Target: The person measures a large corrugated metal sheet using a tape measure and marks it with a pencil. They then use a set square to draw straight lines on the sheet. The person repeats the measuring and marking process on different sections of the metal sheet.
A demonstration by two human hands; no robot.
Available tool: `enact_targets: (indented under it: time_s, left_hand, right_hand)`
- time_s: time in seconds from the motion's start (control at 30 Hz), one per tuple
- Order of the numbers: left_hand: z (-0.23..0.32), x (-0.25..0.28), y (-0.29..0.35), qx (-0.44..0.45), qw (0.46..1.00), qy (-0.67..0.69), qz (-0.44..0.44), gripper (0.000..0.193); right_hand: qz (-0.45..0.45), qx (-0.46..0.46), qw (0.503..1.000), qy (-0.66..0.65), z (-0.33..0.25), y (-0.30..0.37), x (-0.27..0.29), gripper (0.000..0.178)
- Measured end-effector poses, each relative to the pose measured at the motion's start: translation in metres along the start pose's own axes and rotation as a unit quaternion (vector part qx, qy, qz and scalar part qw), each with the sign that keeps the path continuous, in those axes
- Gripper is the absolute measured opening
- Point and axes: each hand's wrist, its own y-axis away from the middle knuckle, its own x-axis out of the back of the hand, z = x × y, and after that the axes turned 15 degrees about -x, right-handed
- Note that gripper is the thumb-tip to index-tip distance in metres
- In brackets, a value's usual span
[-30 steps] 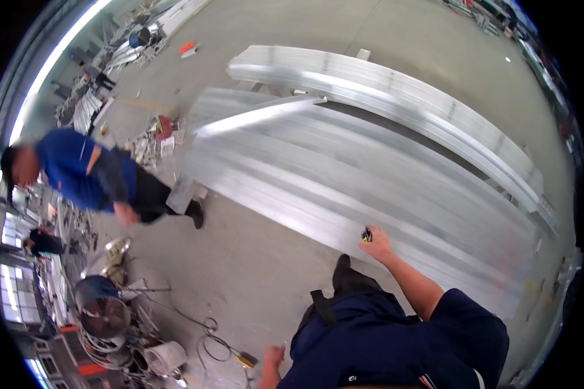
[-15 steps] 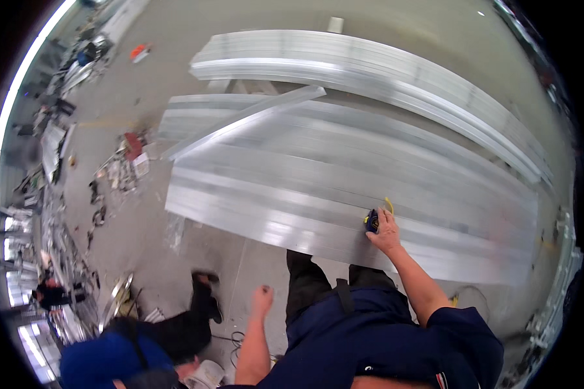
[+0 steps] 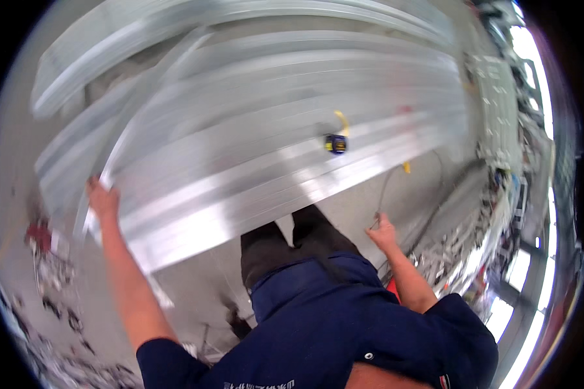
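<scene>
Left hand (image 3: 102,200) reaching to end of long metal bar (image 3: 120,152) on stack of metal strips (image 3: 253,129); fingers blurred, grip unclear. Right hand (image 3: 384,232) hanging free, fingers loosely curled. Tape measure (image 3: 335,143) lying on stack. Step likely: taking hold of bar; needs firm grasp before lifting.

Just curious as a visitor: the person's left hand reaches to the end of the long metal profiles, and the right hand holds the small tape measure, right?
Not quite. In the head view the tape measure lies alone on the metal profiles; the right hand hangs away from it. The left hand does reach the profiles' end.

Tape measure (image 3: 335,143) atop metal profiles (image 3: 253,155)
</scene>
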Motion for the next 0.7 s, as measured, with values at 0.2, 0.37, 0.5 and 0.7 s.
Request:
enact_targets:
  time_s: [0.2,0.37,0.5,0.7]
  left_hand:
    - [-0.050,-0.061,0.014,-0.035,0.985,-0.073,-0.152,0.054]
    - [0.030,-0.029,-0.018,-0.077,0.980,-0.065,-0.173,0.046]
    - [0.013,-0.047,0.018,-0.076,0.954,0.260,-0.131,0.044]
    - [0.170,-0.012,0.115,-0.017,0.939,0.339,-0.058,0.041]
  right_hand:
    - [0.014,-0.075,0.997,-0.015,0.051,0.031,-0.054,0.051]
    - [0.007,-0.081,0.992,-0.099,0.045,0.027,-0.074,0.048]
    - [0.000,-0.079,0.983,-0.166,0.034,0.054,-0.081,0.044]
    - [-0.042,-0.149,0.963,-0.219,0.097,0.074,-0.108,0.039]
